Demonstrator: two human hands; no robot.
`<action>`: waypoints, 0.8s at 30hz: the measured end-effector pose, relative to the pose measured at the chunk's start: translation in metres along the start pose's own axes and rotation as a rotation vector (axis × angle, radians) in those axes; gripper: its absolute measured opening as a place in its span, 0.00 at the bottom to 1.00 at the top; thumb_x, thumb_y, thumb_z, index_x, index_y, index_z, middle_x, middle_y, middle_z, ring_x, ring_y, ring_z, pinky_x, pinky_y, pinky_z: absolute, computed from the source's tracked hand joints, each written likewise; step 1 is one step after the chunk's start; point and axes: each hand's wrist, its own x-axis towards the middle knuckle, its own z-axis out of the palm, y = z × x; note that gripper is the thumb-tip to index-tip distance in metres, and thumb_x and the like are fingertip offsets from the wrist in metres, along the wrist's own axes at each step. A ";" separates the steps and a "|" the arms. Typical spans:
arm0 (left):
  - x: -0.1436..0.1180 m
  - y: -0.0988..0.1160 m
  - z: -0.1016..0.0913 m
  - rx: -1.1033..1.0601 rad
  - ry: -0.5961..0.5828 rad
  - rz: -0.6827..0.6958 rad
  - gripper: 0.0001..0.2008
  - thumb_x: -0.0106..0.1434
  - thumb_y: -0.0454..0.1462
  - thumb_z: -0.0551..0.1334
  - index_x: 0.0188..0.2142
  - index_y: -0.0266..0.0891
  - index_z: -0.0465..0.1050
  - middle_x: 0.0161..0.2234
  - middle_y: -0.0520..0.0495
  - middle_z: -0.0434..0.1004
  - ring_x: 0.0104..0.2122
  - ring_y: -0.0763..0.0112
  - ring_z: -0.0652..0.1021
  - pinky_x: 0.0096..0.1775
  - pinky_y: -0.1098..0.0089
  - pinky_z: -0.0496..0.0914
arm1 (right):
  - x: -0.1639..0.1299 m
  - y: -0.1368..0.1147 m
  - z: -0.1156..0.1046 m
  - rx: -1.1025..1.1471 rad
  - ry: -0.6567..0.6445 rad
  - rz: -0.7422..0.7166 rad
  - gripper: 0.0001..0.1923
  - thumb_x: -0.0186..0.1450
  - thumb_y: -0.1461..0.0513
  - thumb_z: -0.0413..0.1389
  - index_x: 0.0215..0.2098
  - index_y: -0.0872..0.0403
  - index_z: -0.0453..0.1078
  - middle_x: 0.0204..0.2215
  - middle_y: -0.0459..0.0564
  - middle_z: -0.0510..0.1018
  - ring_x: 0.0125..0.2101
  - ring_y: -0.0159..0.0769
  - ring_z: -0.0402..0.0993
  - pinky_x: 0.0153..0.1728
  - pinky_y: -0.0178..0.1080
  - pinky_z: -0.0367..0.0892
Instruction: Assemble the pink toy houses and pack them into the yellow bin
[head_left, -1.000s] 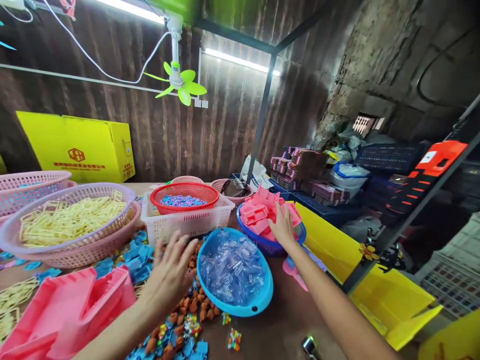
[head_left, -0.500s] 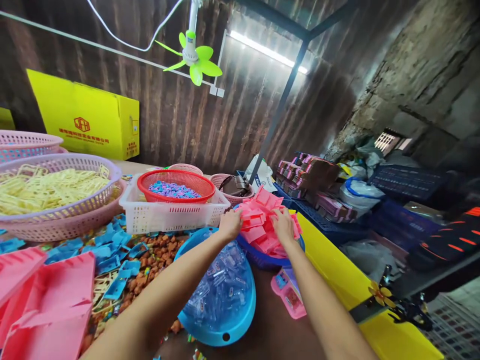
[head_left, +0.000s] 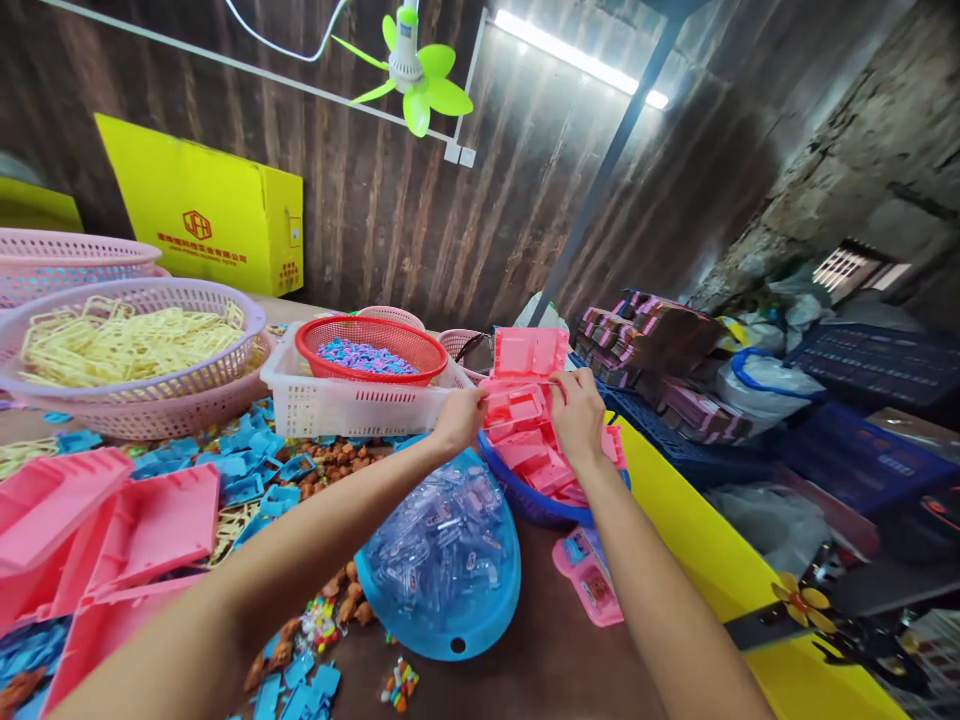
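A dark blue basket (head_left: pixel 517 496) holds a heap of pink plastic trays (head_left: pixel 525 410). My left hand (head_left: pixel 459 418) grips the left side of the heap. My right hand (head_left: pixel 577 415) holds the right side, fingers over the trays. One pink tray (head_left: pixel 529 352) stands upright at the top of the heap between my hands. In front of the basket sits a light blue bowl (head_left: pixel 450 625) filled with clear plastic pieces (head_left: pixel 435 530).
A white crate (head_left: pixel 337 408) carries a red basket (head_left: pixel 371 348) of small coloured bits. Pink baskets with yellow frames (head_left: pixel 127 340) stand at the left. Pink trays (head_left: pixel 112 540), blue parts and brown bits litter the table. A yellow bin (head_left: pixel 712 550) lies at the right.
My left hand moved from above the table's loose parts to the pink tray heap. Both hands now hold the heap, and a tray has risen upright.
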 end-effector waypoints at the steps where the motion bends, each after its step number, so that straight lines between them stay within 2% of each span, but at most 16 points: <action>1: -0.008 -0.004 -0.011 -0.004 0.015 0.000 0.13 0.60 0.30 0.52 0.32 0.33 0.77 0.30 0.43 0.78 0.32 0.68 0.75 0.34 0.74 0.63 | 0.002 -0.011 -0.004 0.025 0.013 -0.022 0.11 0.64 0.65 0.47 0.35 0.54 0.71 0.33 0.51 0.67 0.34 0.39 0.67 0.37 0.39 0.64; 3: -0.030 -0.016 -0.031 -0.005 0.034 -0.006 0.13 0.60 0.30 0.53 0.30 0.32 0.77 0.26 0.46 0.77 0.30 0.70 0.74 0.32 0.76 0.62 | 0.001 -0.034 -0.008 0.079 -0.008 -0.058 0.09 0.63 0.66 0.49 0.34 0.54 0.71 0.33 0.50 0.68 0.33 0.38 0.67 0.34 0.38 0.63; 6: -0.069 -0.043 -0.050 -0.046 0.011 -0.069 0.13 0.59 0.32 0.53 0.30 0.32 0.77 0.21 0.50 0.74 0.25 0.72 0.73 0.28 0.77 0.60 | -0.009 -0.069 -0.005 0.153 -0.152 -0.068 0.08 0.62 0.67 0.51 0.33 0.54 0.72 0.32 0.50 0.68 0.32 0.36 0.68 0.32 0.36 0.63; 9: -0.101 -0.070 -0.058 -0.083 -0.039 -0.163 0.13 0.60 0.34 0.53 0.33 0.33 0.77 0.22 0.50 0.75 0.24 0.71 0.73 0.28 0.76 0.62 | -0.025 -0.095 0.009 0.224 -0.348 -0.008 0.07 0.60 0.68 0.53 0.32 0.53 0.73 0.31 0.48 0.68 0.31 0.35 0.67 0.34 0.35 0.62; 12: -0.119 -0.087 -0.060 -0.069 -0.052 -0.193 0.13 0.59 0.34 0.54 0.39 0.33 0.75 0.27 0.46 0.78 0.28 0.69 0.75 0.32 0.74 0.66 | -0.038 -0.108 0.021 0.260 -0.449 0.057 0.08 0.60 0.67 0.53 0.33 0.54 0.74 0.31 0.48 0.69 0.31 0.34 0.67 0.35 0.36 0.63; 15: -0.127 -0.093 -0.061 -0.057 -0.039 -0.113 0.17 0.57 0.34 0.58 0.46 0.34 0.70 0.40 0.41 0.76 0.38 0.64 0.76 0.42 0.68 0.68 | -0.043 -0.109 0.022 0.277 -0.477 0.084 0.11 0.60 0.67 0.54 0.38 0.54 0.75 0.33 0.50 0.70 0.32 0.34 0.69 0.36 0.37 0.65; 18: -0.136 -0.096 -0.060 -0.055 -0.002 0.004 0.26 0.55 0.36 0.61 0.54 0.36 0.60 0.51 0.38 0.68 0.49 0.61 0.72 0.50 0.61 0.66 | -0.043 -0.102 0.015 0.318 -0.502 0.108 0.14 0.59 0.65 0.55 0.42 0.52 0.75 0.37 0.50 0.73 0.37 0.34 0.72 0.40 0.36 0.66; 21: -0.149 -0.098 -0.060 -0.011 0.014 0.080 0.31 0.56 0.36 0.60 0.58 0.35 0.54 0.54 0.36 0.63 0.54 0.59 0.67 0.54 0.58 0.63 | -0.042 -0.089 0.008 0.355 -0.490 0.144 0.15 0.59 0.64 0.54 0.45 0.53 0.74 0.40 0.51 0.76 0.38 0.33 0.73 0.41 0.36 0.68; 24: -0.165 -0.097 -0.064 0.085 0.011 0.132 0.31 0.56 0.34 0.61 0.59 0.35 0.54 0.54 0.35 0.62 0.55 0.55 0.66 0.56 0.55 0.61 | -0.039 -0.072 0.003 0.350 -0.435 0.214 0.16 0.58 0.66 0.53 0.44 0.55 0.74 0.41 0.53 0.77 0.39 0.35 0.74 0.42 0.39 0.69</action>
